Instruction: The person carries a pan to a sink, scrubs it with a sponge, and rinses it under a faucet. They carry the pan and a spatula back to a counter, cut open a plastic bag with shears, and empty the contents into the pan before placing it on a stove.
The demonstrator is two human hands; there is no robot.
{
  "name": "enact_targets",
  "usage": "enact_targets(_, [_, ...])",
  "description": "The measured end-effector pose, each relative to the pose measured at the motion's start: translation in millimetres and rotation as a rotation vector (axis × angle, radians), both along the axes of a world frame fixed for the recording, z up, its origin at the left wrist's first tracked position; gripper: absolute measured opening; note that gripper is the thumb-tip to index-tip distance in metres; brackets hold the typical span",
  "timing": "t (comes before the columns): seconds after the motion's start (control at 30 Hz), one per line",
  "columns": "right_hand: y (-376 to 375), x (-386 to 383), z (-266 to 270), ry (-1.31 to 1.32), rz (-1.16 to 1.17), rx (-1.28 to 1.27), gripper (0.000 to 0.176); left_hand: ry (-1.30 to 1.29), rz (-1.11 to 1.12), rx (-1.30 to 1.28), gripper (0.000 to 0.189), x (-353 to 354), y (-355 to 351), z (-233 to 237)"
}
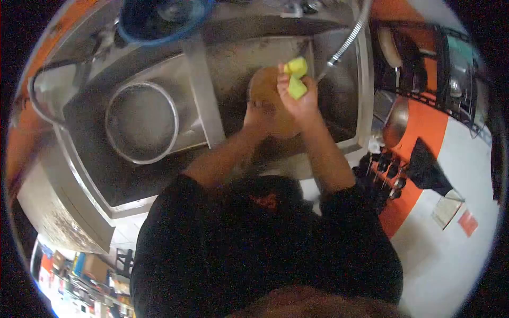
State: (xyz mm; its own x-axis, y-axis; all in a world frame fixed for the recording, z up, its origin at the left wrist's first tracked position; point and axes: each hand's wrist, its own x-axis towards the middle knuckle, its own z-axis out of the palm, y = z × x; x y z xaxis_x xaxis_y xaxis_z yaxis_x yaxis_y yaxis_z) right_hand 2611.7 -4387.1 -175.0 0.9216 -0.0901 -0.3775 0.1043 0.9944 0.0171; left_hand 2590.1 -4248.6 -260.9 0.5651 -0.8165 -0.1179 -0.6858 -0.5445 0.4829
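A brown, rounded object [283, 123], perhaps a board or a pan, is in the right-hand basin of a metal sink [200, 95]. My left hand [259, 113] is at its left edge, blurred, and its fingers are hard to make out. Over the object's upper right side, my right hand [302, 103] is closed round a yellow-green sponge [297, 89], which bulges out between the fingers in two parts.
A round metal-rimmed container [175, 119] sits in the left basin. Behind the sink is a blue basin [140, 38]. A flexible metal hose [347, 45] hangs at the upper right. Black wire shelving [419, 100] holding pans is on the right wall.
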Motion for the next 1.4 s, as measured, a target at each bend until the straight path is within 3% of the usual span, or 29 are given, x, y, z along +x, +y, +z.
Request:
enact_targets(0.1, [-7,-52,-25,-0.044,0.033,-0.016,0.044,-0.047,-0.283,0.217,0.040,21,-22,7])
enact_targets(0.17, [-7,-68,0,0.094,0.032,0.003,0.041,-0.115,-0.349,0.245,0.040,23,-49,-8])
enact_targets(0.2, [-2,-75,24,0.349,0.000,-0.255,0.041,-0.168,-0.393,0.261,0.039,20,-61,-18])
enact_targets(0.27, [-9,-101,18,0.613,-0.048,-0.490,0.041,-0.113,-0.494,0.229,0.038,9,-88,-62])
enact_targets(0.3, [-17,-124,-9,0.402,-0.076,-0.276,0.039,-0.057,-0.567,0.183,0.037,3,-99,-77])
enact_targets(0.33, [-28,-142,-25,0.184,-0.105,-0.071,0.038,-0.064,-0.587,0.188,0.037,9,-107,-51])
enact_targets(0.4, [-47,-173,-23,0.224,-0.155,-0.095,0.036,0.458,-0.128,0.026,0.033,32,-123,30])
enact_targets(0.43, [-51,-188,-20,0.266,-0.183,-0.119,0.034,0.458,-0.143,0.034,0.033,26,-128,-11])
enact_targets(0.47, [-53,-194,-10,0.265,-0.196,-0.112,0.034,0.497,-0.197,-0.133,0.033,18,-133,-80])
enact_targets(0.53, [-59,-200,20,0.270,-0.270,-0.208,0.048,0.531,-0.257,-0.286,0.033,12,-147,-107])
enact_targets(0.63, [-63,-220,16,0.143,-0.368,-0.106,0.053,0.083,-0.521,0.061,0.033,3,-166,-90])
enact_targets(0.7, [-63,-240,0,0.180,-0.383,-0.142,0.058,-0.289,-0.616,0.147,0.035,0,-179,-63])
enact_targets(0.73, [-60,-245,-6,0.222,-0.384,-0.201,0.063,-0.296,-0.630,0.166,0.035,6,-182,-62])
enact_targets(0.8, [-61,-250,-14,0.184,-0.373,-0.212,0.064,-0.372,-0.402,0.273,0.043,22,-204,-69])
enact_targets(0.87, [-66,-254,-16,0.157,-0.356,-0.237,0.064,-0.379,-0.403,0.272,0.043,40,-228,-88])
enact_targets(1.13, [-71,-239,17,0.239,-0.389,-0.146,0.062,-0.247,-0.355,0.288,0.039,66,-312,-70])
enact_targets(1.4, [-63,-252,-5,0.257,-0.353,-0.077,0.065,-0.210,-0.321,0.349,0.036,121,-346,-76])
